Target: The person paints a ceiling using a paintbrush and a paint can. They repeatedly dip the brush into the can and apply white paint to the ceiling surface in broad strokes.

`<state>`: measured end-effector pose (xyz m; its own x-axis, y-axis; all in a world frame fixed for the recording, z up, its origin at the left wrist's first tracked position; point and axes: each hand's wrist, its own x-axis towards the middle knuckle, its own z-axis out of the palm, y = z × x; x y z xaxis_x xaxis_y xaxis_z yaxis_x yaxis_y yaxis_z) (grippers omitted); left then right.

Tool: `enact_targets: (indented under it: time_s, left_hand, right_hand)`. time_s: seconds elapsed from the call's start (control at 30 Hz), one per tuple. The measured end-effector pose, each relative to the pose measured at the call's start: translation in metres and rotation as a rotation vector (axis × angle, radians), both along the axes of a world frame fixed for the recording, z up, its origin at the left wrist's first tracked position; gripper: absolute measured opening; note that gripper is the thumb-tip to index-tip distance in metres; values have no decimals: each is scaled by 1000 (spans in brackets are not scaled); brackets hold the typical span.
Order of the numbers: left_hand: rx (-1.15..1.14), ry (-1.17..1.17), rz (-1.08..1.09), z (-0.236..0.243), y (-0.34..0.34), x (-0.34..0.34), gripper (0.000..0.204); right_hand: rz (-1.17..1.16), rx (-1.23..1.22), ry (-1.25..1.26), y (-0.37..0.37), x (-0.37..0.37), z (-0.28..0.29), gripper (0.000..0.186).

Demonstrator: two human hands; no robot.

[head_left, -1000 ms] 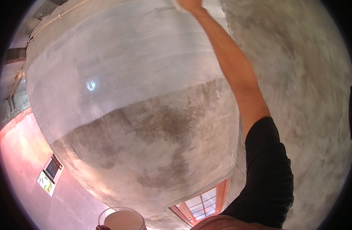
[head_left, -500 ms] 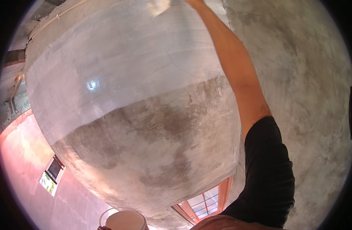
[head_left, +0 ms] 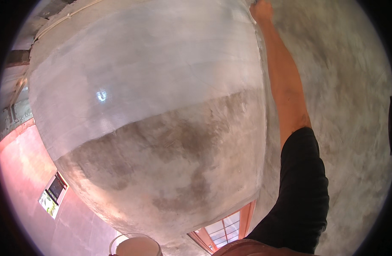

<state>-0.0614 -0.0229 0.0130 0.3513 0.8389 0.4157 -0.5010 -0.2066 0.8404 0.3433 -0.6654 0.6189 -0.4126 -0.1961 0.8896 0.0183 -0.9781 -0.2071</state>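
At the top edge, my right hand (head_left: 262, 12) is raised high on a stretched arm, up by the corner where two walls meet. Its fingers are closed round a paintbrush, of which hardly anything shows past the hand and the picture's edge. Wet-looking, lighter grey coating covers the upper part of the wall (head_left: 149, 64); the lower part is bare, blotchy brown-grey plaster. Low in the picture is a bucket (head_left: 138, 246) with a thin hoop handle and pale liquid inside. Just a sliver of my left hand (head_left: 113, 255) shows at the bucket's rim; the rest lies below the frame.
On the right, a second mottled grey wall (head_left: 349, 106) meets the first. An orange-framed window (head_left: 223, 228) with panes sits low behind my arm. A pinkish wall (head_left: 25, 170) with a small window (head_left: 54, 194) stands at left, under roof beams (head_left: 17, 59).
My right hand has swept right along the top of the wall to the corner, taking the pale brush with it. The bucket stays almost where it was.
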Motion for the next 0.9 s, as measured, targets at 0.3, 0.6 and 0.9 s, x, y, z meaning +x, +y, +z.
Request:
enact_targets:
  time_s: [0.3,0.6,0.9]
  left_hand:
    - [-5,55,42,-10,5,1,20]
    - [53,64,118,-16,8,1,14]
    - [225,99,300,-59,22,0,16]
  right_hand:
    - [122,-145,19,99,-9,-10,18]
    - [741,-536,-72,385,-55,-24,11]
    - [1176,-548,-252,347,-105,19,29]
